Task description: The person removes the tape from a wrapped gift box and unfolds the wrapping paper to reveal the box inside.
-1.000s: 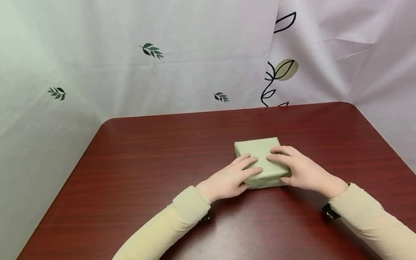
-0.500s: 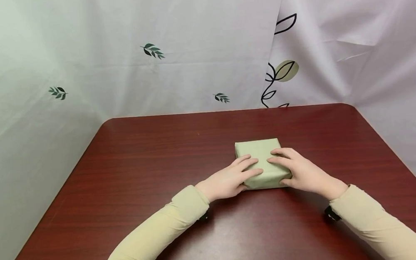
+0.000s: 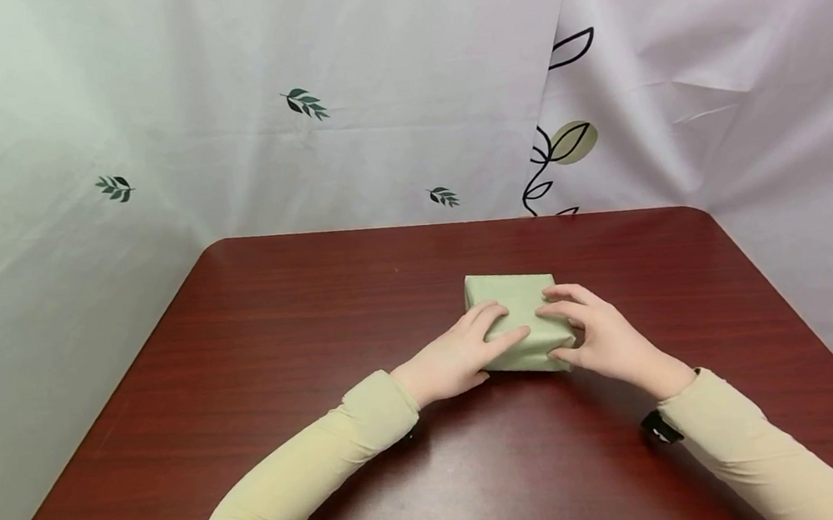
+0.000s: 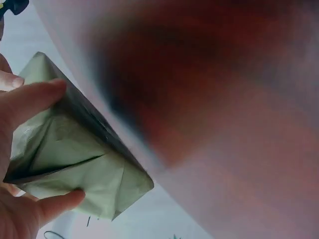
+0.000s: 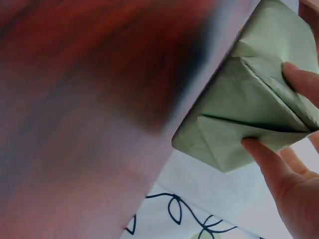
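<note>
A square box wrapped in pale green paper [image 3: 520, 288] sits right of the table's middle. My left hand [image 3: 452, 361] holds its left side, with fingers over the top and the thumb low near the front. From the right, my right hand [image 3: 609, 344] grips the opposite side, fingertips at the top edge and thumb at the near corner. Folded paper flaps show on the box's end [image 4: 75, 149] in the left wrist view. Similar folds mark the wrapped box [image 5: 244, 99] in the right wrist view, where two digits press them. The box's underside is hidden.
The dark red wooden table [image 3: 278, 307] has rounded far corners. White curtains [image 3: 376, 155] with leaf prints hang behind it and along both sides. A black strap [image 3: 661, 427] shows under the right sleeve.
The box has shifted slightly left and away and turned a little, its far edge now sloping down to the right. Both hands' fingers have moved slightly with it.
</note>
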The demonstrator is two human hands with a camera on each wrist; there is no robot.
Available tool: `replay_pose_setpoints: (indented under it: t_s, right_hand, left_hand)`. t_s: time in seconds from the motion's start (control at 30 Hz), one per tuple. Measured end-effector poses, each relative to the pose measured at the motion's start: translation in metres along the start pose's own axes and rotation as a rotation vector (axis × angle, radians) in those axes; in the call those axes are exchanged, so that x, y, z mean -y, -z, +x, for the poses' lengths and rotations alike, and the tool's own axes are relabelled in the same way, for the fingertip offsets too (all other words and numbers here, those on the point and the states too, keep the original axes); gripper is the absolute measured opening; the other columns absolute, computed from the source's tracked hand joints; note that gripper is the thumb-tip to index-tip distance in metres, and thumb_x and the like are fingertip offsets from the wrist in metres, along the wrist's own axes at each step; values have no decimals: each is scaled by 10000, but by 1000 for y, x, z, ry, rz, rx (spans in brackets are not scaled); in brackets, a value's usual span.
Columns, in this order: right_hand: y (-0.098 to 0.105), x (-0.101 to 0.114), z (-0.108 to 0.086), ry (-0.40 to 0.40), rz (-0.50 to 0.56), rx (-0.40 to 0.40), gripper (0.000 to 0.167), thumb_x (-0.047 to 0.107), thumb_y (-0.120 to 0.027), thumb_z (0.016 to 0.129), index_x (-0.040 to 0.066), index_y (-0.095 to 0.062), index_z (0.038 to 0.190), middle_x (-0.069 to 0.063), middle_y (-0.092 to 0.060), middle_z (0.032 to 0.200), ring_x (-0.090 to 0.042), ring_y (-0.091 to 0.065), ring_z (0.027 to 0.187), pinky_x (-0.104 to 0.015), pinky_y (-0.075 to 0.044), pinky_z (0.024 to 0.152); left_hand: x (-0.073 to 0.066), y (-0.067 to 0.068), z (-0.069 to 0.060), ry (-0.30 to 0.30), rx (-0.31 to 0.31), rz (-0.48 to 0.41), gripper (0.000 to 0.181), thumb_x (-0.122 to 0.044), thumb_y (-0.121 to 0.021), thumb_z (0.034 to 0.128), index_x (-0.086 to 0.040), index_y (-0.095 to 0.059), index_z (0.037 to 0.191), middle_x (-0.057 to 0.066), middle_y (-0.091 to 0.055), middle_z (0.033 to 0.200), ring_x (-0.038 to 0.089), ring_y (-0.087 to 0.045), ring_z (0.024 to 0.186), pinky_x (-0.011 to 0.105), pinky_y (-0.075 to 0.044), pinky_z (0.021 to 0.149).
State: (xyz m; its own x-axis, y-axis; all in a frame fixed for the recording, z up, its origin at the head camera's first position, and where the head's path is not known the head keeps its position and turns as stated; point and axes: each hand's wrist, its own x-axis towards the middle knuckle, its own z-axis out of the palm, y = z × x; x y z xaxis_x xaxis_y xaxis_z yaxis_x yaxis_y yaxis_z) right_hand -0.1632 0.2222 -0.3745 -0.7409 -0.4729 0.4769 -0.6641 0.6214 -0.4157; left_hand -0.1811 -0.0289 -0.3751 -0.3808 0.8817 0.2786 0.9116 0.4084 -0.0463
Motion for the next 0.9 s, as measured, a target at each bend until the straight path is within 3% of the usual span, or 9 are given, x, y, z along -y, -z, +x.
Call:
replay_pose_setpoints:
  t_s: [0.1, 0.23, 0.33, 0.43, 0.53, 0.77, 0.9]
  right_hand:
    - [4, 3, 2, -32, 68, -23, 564, -44, -861, 579, 19, -651, 1098, -151, -533, 1233, -260, -606, 990, -327, -565, 714]
    - [10, 5, 2, -17, 120, -53, 597, 11, -874, 588, 33, -636, 1135, -114, -547, 1233, -108, -564, 1079, -208, -519, 830]
    - [15, 4, 1, 28, 207, -62, 704, 4, -889, 552, 5, -602, 1195, -128, -540, 1239, 2, -501, 1135, -89, -431, 894]
    - [20, 3, -1, 87, 302, -48, 843, -20, -903, 499, -50, -538, 1259, -166, -516, 1251, 26, -469, 1178, -92, -414, 926]
    - [22, 2, -4, 126, 358, -21, 950, -12, -914, 469, -81, -474, 1309, -172, -487, 1282, 19, -458, 1205, -119, -421, 941]
    - [20, -3, -5, 141, 235, -96, 983, 0, -931, 434, -56, -480, 1305, -46, -531, 1264, 67, -488, 1134, -83, -370, 950]
    - [21, -4, -3, 129, 258, -101, 937, -56, -906, 454, -61, -487, 1293, 44, -530, 1246, 63, -503, 1130, -96, -391, 941]
  left_hand:
    - [3, 2, 1, -23, -99, 37, 711, -64, -778, 701, -153, -494, 1346, 175, -429, 1279, 298, -409, 1225, 354, -382, 1037]
    - [4, 6, 1, -21, -181, 11, 682, -38, -715, 671, -154, -529, 1317, 180, -446, 1243, 292, -445, 1168, 343, -431, 970]
    - [4, 11, -1, 27, -218, -84, 677, -69, -714, 660, -149, -530, 1307, 170, -439, 1263, 275, -454, 1154, 289, -485, 861]
    - [7, 17, -3, 84, -256, -196, 673, -100, -724, 659, -127, -528, 1302, 140, -450, 1281, 243, -464, 1158, 254, -484, 838]
    - [10, 22, -4, 113, -295, -285, 670, -110, -742, 646, -101, -536, 1283, 101, -480, 1266, 211, -477, 1153, 240, -451, 897]
    - [17, 29, -6, 127, -321, -458, 692, -107, -758, 636, -73, -506, 1280, 49, -516, 1238, 145, -493, 1146, 219, -415, 953]
    - [20, 35, -7, 145, -296, -596, 726, -99, -759, 661, -76, -467, 1326, 37, -526, 1272, 122, -499, 1147, 234, -421, 956]
